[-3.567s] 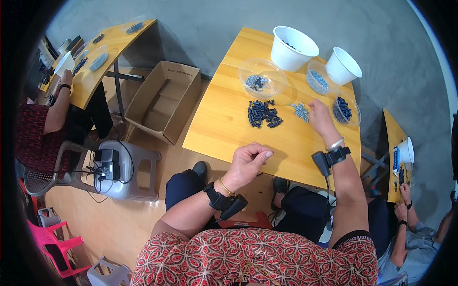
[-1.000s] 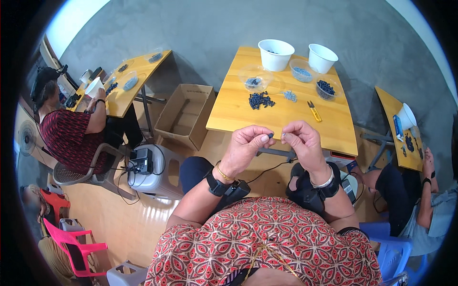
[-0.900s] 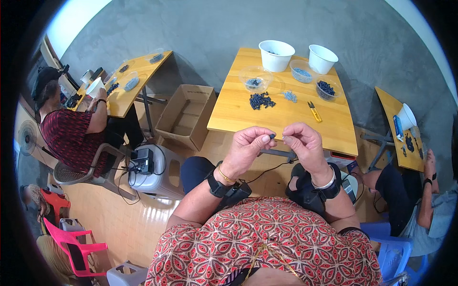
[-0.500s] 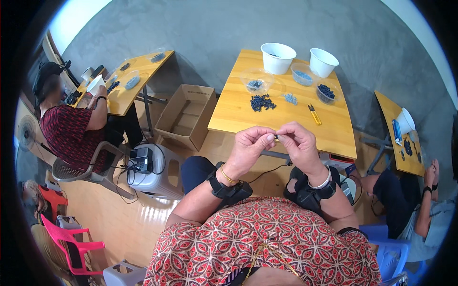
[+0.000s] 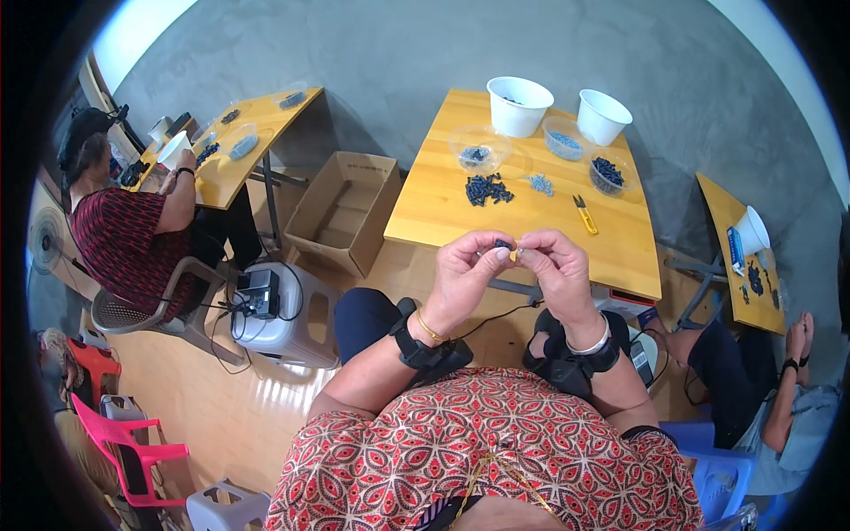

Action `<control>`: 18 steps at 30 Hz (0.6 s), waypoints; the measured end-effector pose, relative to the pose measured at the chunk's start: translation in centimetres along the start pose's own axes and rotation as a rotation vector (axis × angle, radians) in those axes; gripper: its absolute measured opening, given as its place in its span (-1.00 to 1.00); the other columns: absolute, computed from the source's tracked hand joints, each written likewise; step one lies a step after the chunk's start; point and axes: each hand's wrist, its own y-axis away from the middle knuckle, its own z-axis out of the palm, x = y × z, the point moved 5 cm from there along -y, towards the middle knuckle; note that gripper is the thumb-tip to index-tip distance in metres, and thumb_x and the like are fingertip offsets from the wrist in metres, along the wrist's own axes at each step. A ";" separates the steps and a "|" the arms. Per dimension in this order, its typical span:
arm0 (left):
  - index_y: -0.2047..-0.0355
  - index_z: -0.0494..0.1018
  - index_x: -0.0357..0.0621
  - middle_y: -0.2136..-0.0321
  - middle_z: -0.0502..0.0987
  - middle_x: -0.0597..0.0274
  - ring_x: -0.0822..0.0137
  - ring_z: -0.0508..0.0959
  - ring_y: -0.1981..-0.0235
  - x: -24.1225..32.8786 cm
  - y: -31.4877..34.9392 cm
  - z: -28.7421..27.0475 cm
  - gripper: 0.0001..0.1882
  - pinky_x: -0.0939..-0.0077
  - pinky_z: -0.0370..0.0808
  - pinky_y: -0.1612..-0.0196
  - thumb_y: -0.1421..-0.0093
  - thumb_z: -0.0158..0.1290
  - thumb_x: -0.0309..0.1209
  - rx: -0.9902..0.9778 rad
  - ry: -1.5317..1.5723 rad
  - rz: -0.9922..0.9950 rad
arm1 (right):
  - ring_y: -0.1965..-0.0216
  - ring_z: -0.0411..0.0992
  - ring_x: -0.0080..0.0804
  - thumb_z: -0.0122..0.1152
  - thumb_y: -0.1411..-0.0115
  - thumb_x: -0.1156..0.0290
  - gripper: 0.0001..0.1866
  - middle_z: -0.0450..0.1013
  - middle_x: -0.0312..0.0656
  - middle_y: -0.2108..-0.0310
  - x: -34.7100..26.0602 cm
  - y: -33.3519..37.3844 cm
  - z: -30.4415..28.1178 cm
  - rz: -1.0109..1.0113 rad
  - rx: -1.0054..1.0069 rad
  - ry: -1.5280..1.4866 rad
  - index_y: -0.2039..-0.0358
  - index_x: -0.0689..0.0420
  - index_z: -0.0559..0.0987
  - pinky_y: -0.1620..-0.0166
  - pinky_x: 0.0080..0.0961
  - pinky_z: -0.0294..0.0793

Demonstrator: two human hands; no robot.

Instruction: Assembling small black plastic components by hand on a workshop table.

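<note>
In front of me, over the near edge of the table, my left hand (image 5: 467, 270) pinches a small dark piece (image 5: 503, 243) between thumb and forefinger. My right hand (image 5: 560, 276) is closed close beside it, thumb and forefinger together; whatever they grip is too small to make out. Beyond my hands lies a pile of dark blue pieces (image 5: 487, 189), with a smaller heap of light grey-blue pieces (image 5: 541, 184) to its right. Yellow thread snips (image 5: 584, 215) rest farther right on the wooden table (image 5: 425, 209).
Two white tubs (image 5: 519, 104) (image 5: 605, 115) stand at the back of the table. Clear bowls (image 5: 479, 150) (image 5: 563, 138) (image 5: 608, 172) hold small pieces. An open cardboard box (image 5: 343, 211) sits left on the floor. People work at tables on both sides.
The dark piece now shows more, standing above the left fingertips. My fingertips have shifted slightly apart, while both hands stay in nearly the same place.
</note>
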 end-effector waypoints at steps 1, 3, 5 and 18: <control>0.25 0.43 -0.28 0.41 0.52 0.24 0.49 0.51 0.41 0.2 0.0 -0.1 -0.83 0.68 0.45 0.36 -0.12 0.00 -0.54 0.010 -0.058 0.025 | 0.42 0.40 -0.65 0.05 -0.12 0.59 -0.91 0.43 -0.32 0.45 0.4 0.0 -0.3 0.020 0.008 -0.011 0.33 0.22 0.45 0.34 -0.71 0.42; 0.25 0.43 -0.29 0.41 0.52 0.23 0.49 0.51 0.41 0.4 0.0 -0.2 -0.83 0.67 0.45 0.35 -0.13 -0.01 -0.55 0.023 -0.115 0.049 | 0.42 0.40 -0.65 0.05 -0.12 0.58 -0.91 0.43 -0.32 0.46 0.7 0.0 -0.5 0.043 0.015 -0.022 0.33 0.22 0.46 0.33 -0.71 0.42; 0.24 0.42 -0.29 0.42 0.50 0.27 0.50 0.51 0.40 0.4 0.1 -0.3 -0.82 0.69 0.45 0.36 -0.12 -0.01 -0.56 0.009 -0.136 0.070 | 0.42 0.38 -0.66 0.06 -0.11 0.57 -0.91 0.43 -0.32 0.47 0.8 0.0 -0.4 0.085 0.009 -0.144 0.33 0.22 0.47 0.34 -0.71 0.40; 0.30 0.44 -0.29 0.37 0.42 0.25 0.52 0.51 0.44 1.0 0.2 -0.3 -0.86 0.74 0.41 0.48 -0.11 -0.02 -0.60 -0.046 -0.324 0.189 | 0.46 0.39 -0.48 0.06 -0.06 0.64 -0.91 0.40 -0.20 0.47 -3.0 -0.7 0.6 -0.266 -0.032 0.509 0.39 0.22 0.47 0.41 -0.64 0.35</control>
